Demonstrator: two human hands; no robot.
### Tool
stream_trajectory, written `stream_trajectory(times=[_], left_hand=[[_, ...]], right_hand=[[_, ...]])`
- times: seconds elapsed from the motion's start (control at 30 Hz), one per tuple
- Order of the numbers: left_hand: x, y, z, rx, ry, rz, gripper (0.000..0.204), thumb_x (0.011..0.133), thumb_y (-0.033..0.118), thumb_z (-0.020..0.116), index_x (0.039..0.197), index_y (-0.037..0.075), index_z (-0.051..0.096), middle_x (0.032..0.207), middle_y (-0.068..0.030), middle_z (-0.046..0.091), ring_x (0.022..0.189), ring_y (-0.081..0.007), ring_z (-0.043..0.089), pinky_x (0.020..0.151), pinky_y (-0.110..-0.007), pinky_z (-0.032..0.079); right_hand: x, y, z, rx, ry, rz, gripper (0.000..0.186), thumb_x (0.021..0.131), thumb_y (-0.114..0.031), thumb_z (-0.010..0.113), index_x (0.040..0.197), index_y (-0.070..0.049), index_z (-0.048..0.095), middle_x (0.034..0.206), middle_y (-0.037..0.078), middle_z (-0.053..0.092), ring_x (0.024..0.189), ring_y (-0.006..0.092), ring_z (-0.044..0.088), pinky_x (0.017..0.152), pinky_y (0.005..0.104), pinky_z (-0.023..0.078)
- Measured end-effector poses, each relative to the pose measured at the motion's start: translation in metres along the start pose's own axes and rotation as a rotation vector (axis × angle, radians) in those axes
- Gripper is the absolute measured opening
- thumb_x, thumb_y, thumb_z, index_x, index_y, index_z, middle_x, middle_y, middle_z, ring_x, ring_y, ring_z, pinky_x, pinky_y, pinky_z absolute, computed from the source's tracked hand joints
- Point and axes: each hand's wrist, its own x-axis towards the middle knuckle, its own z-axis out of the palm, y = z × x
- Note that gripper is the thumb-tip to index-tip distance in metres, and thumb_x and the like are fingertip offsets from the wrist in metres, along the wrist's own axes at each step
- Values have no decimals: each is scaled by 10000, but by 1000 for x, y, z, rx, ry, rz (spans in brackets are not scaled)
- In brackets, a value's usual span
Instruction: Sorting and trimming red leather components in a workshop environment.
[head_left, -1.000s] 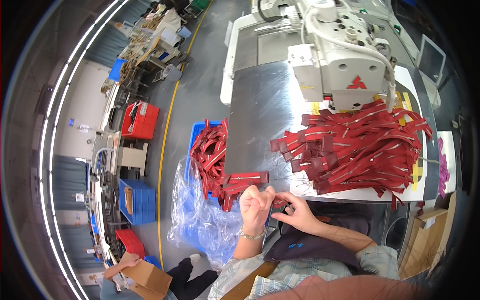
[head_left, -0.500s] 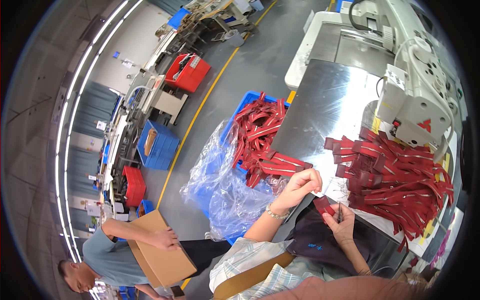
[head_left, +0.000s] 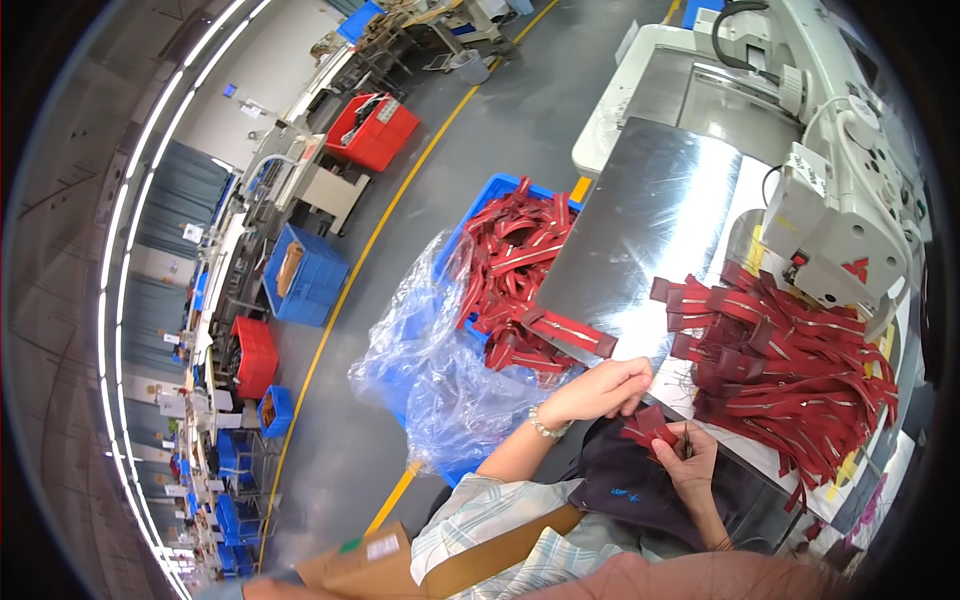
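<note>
Between the fingertips of my right hand (head_left: pixel 692 470) is a red fabric piece (head_left: pixel 650 426), apparently the tab end of a zipper strip. A small dark metal tool, perhaps thread snips (head_left: pixel 687 443), shows against the same fingers. My left hand (head_left: pixel 602 390), with a bracelet at the wrist, is curled shut just left of that piece; whatever it pinches is hidden. Right of both hands lies a large heap of red zipper strips (head_left: pixel 790 375) on the work table. Beyond my left hand, one more zipper strip (head_left: pixel 568 331) hangs over the rim of the blue crate.
A blue crate (head_left: pixel 492 187) full of red zippers stands left of the metal table (head_left: pixel 640 230), with clear plastic sheeting (head_left: pixel 455 400) draped beside it. A sewing machine head (head_left: pixel 840 240) overhangs the heap. At lower left a person carries a cardboard box (head_left: pixel 365 565).
My left hand has closed more and dipped slightly toward the red piece, which has tilted in my right hand. The person with the cardboard box has moved down toward the lower edge.
</note>
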Motion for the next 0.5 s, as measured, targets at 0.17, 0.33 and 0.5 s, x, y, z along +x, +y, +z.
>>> stream_trajectory(times=[0.17, 0.33, 0.5], left_hand=[[-7, -17, -14, 277, -18, 135, 174, 916, 222, 449, 876, 62, 506, 589, -24, 511, 488, -89, 452, 468, -261, 352], [-23, -17, -48, 320, -78, 16, 132, 840, 157, 585, 877, 31, 569, 733, -10, 583, 632, -84, 503, 561, -239, 392], [-35, -17, -64, 385, 109, 211, 83, 732, 118, 679, 729, 48, 634, 596, -3, 534, 519, -90, 431, 478, -252, 330]], right_hand=[[-2, 4, -2, 165, 65, 65, 61, 751, -45, 652, 780, -6, 616, 606, -76, 510, 490, -23, 316, 448, 152, 213], [-1, 13, -3, 215, 80, 93, 76, 758, -51, 648, 819, -12, 623, 629, -66, 544, 499, -27, 334, 453, 151, 229], [6, -6, 8, 49, -74, 127, 82, 756, -61, 650, 819, -17, 620, 663, -45, 579, 528, -22, 384, 481, 140, 272]])
